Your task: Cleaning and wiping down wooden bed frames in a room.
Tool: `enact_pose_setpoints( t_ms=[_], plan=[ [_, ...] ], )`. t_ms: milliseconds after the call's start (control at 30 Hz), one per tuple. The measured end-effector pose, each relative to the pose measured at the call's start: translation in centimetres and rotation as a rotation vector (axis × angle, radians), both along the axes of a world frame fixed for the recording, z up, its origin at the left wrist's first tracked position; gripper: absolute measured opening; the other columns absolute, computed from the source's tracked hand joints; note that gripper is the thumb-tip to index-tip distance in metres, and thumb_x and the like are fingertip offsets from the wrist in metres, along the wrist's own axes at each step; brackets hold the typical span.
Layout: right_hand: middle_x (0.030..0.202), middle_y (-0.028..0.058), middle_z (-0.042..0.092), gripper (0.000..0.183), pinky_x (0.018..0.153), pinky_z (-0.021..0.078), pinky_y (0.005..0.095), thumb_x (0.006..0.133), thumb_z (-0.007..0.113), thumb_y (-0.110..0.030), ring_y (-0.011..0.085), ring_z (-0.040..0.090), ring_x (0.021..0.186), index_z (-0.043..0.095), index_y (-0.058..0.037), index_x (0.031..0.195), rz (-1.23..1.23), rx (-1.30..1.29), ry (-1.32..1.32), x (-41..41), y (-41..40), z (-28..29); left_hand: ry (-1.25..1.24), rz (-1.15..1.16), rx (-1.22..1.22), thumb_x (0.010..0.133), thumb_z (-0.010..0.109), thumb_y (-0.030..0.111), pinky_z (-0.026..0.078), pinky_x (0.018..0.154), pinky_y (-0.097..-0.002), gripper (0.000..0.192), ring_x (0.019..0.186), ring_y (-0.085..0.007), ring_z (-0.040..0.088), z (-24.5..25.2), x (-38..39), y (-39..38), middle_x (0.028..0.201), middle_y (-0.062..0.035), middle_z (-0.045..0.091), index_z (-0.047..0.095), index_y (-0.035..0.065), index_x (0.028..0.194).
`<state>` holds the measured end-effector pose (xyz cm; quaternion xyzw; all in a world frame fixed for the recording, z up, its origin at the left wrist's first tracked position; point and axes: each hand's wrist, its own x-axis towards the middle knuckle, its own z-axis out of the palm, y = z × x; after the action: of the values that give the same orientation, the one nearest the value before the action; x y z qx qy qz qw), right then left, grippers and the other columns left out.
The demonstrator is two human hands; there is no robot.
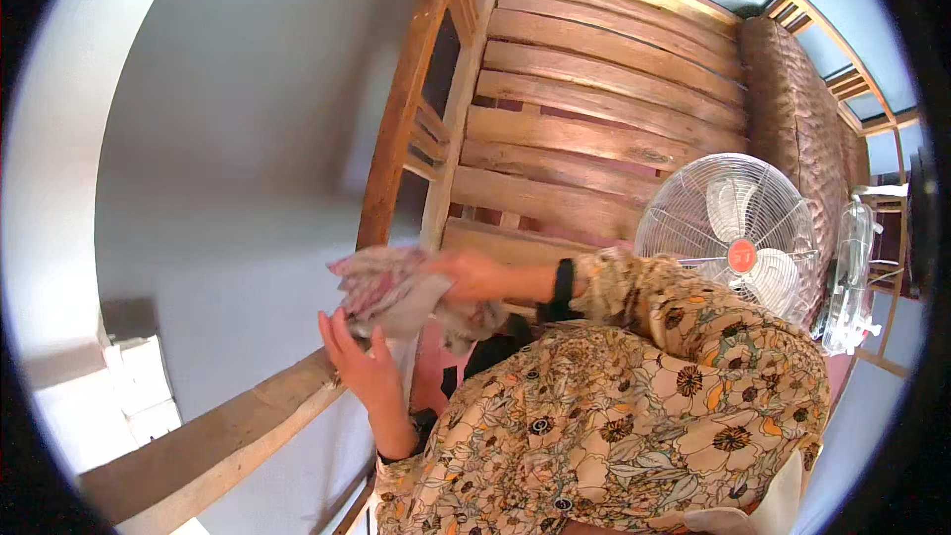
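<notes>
A crumpled pale cloth (pixel 397 293) with pinkish and grey patterning is bunched in my right hand (pixel 472 276), which is slightly blurred. Close below the cloth is my left hand (pixel 364 368), its thumb and fingers spread. The fingertips meet the cloth's lower edge in the picture; whether they grip it or the wood behind cannot be made out. Beside the left wrist is the end of a wooden rail (pixel 215 435). Above the cloth rises the upright wooden frame side (pixel 401 119) of a slatted bed base.
Wooden slats (pixel 594 134) with gaps stretch beyond my hands. A white-caged fan (pixel 728 230) with a red centre stands near my right sleeve. Past it lies a brown quilted mattress or cushion (pixel 787 104). A second clear-looking fan or wrapped object (pixel 851 282) stands farther right. A grey-blue wall (pixel 245 126) is on the left.
</notes>
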<state>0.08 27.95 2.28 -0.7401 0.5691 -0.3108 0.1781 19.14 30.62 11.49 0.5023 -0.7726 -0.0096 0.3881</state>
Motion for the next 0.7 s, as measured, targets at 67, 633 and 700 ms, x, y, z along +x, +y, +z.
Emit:
enact_pose_setpoints(
  t_ms=[67, 633, 700],
  plan=[
    [0.101, 0.0095, 0.052, 0.035, 0.077, 0.0417, 0.0339, 0.071, 0.052, -0.017, 0.0245, 0.051, 0.091, 0.05, -0.0156, 0.106, -0.157, -0.048, -0.198, -4.8, 0.0, -1.6, -0.061, -0.082, 0.006, 0.068, 0.057, 0.008, 0.027, 0.092, -0.0389, 0.055, 0.115, -0.0342, 0.025, -1.3, -1.0, -0.2, 0.127, -0.0187, 0.023, 0.032, 0.0025, 0.117],
    [0.096, 0.0154, 0.047, 0.05, 0.076, 0.0397, 0.0381, 0.061, 0.06, -0.015, 0.0323, 0.045, 0.094, 0.047, -0.0208, 0.11, -0.567, 0.043, 0.047, -18.8, -15.3, 0.3, -0.588, 0.479, 0.119, 0.066, 0.054, 0.05, 0.016, 0.091, -0.05, 0.079, 0.113, -0.0317, 0.026, 1.5, -3.3, 5.8, 0.123, -0.0187, 0.026, 0.025, -0.0014, 0.118],
    [0.097, 0.0137, 0.048, 0.048, 0.073, 0.0421, 0.0386, 0.064, 0.059, -0.02, 0.0303, 0.046, 0.094, 0.047, -0.0212, 0.11, -0.526, -0.169, 0.194, -20.9, -18.9, 0.0, -0.601, 0.517, -0.026, 0.069, 0.05, 0.054, 0.022, 0.089, -0.0476, 0.07, 0.107, -0.029, 0.038, 1.7, -4.4, 4.3, 0.118, -0.015, 0.038, 0.039, 0.0013, 0.113]
  ],
)
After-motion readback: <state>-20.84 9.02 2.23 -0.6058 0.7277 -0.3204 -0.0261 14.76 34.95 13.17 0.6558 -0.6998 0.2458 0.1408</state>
